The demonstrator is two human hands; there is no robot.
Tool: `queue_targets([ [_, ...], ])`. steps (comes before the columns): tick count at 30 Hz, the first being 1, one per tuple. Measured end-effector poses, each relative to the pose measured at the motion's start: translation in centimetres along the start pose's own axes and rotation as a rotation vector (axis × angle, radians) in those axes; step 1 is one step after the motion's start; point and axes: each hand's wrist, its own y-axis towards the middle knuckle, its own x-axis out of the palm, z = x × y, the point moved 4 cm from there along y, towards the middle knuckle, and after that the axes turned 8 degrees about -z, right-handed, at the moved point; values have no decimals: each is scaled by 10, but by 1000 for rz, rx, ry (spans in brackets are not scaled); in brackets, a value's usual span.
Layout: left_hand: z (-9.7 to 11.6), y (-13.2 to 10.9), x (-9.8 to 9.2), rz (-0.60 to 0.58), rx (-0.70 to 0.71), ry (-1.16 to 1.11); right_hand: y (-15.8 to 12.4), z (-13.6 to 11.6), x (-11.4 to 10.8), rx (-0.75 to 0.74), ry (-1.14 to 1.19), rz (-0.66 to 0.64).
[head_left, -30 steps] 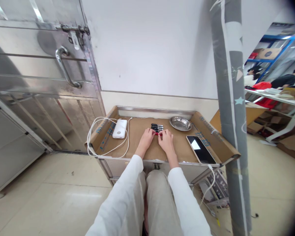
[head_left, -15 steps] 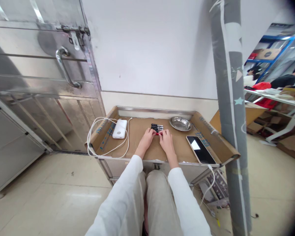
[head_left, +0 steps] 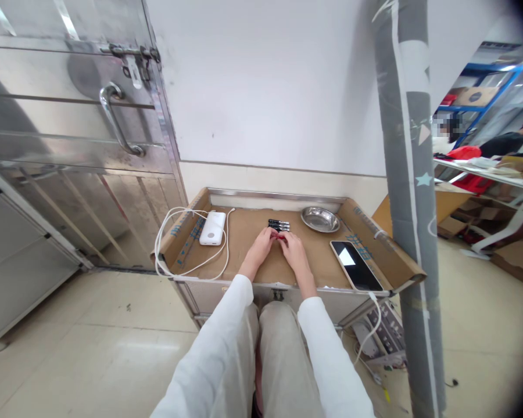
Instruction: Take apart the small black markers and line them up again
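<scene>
My left hand and my right hand meet over the middle of the cardboard-lined tabletop. Pinched between the fingertips of both is a small red object, mostly covered, so its kind does not show. Just beyond the fingers lie several slim black, pen-like sticks with silvery right ends, side by side in a row. Part of that row is hidden by my hands. A round metal dish sits to the right behind my right hand.
To the left lies a white power bank with a looped white cable. A phone rests at the right edge. Raised cardboard sides border the top. A grey wrapped roll stands at right; other people sit far right.
My hands have drawn slightly closer together, and the right fingertips have shifted a little left and down. Less of the red object shows now.
</scene>
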Motion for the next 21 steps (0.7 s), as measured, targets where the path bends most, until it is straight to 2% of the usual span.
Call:
queue_targets([
  [5, 2, -1, 1, -14, 8, 32, -1, 1, -1, 27, -49, -1],
  [11, 1, -2, 1, 9, -17, 253, -3, -1, -7, 107, -134, 59],
  [21, 7, -3, 5, -163, -113, 555, -4, -1, -12, 199, -201, 114],
])
